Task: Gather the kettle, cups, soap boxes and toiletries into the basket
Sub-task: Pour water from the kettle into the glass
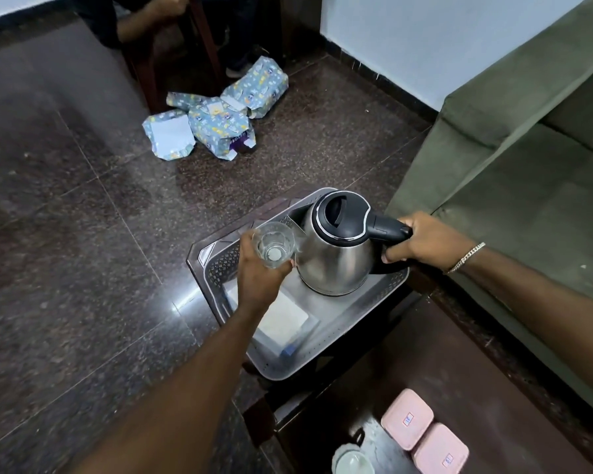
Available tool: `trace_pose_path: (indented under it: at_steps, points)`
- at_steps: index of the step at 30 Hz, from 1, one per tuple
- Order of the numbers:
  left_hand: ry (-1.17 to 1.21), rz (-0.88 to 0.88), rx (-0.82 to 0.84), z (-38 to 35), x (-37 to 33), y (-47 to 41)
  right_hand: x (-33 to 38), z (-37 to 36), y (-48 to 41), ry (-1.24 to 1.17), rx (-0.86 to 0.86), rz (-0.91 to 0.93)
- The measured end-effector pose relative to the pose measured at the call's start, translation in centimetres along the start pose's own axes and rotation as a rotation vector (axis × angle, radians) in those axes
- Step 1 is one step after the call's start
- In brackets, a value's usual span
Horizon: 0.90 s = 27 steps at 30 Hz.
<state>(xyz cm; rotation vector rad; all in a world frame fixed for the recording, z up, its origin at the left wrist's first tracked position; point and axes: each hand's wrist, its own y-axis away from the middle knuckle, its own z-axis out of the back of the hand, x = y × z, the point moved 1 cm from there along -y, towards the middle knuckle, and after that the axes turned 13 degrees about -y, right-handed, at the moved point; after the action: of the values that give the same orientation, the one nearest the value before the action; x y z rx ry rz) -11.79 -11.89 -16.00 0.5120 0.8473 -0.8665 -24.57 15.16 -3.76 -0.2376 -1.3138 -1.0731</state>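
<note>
A steel kettle (336, 258) with a black lid stands inside the grey perforated basket (353, 323), at its far right. My right hand (425, 241) grips the kettle's black handle. My left hand (257, 275) holds a clear glass cup (274, 244) upright over the basket's far left, just beside the kettle. A flat white packet (285, 319) lies on the basket's floor under my left forearm. Two pink soap boxes (425, 436) sit on the dark table at the bottom right, with another glass cup (353, 461) to their left.
The basket rests on a small dark stool beside the dark table (459, 371). A green sofa (528, 159) fills the right side. Wrapped blue parcels (216, 114) lie on the granite floor. A person sits on a wooden chair (172, 46) at the top.
</note>
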Motion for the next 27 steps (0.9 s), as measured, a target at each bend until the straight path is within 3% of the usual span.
trace_pose_path:
  at_steps: [13, 22, 27]
  points:
    - [-0.064, -0.142, -0.052, 6.7, -3.6, 4.4, 4.1, 1.0, 4.5, -0.056, -0.203, 0.152]
    - [-0.057, -0.207, 0.122, 6.1, -8.0, 12.2, 8.0, 9.1, 15.6, 0.086, -0.213, 0.225]
    - [-0.022, -0.228, 0.279, 0.8, -9.9, 20.8, 5.6, 13.1, 23.7, 0.299, -0.202, 0.106]
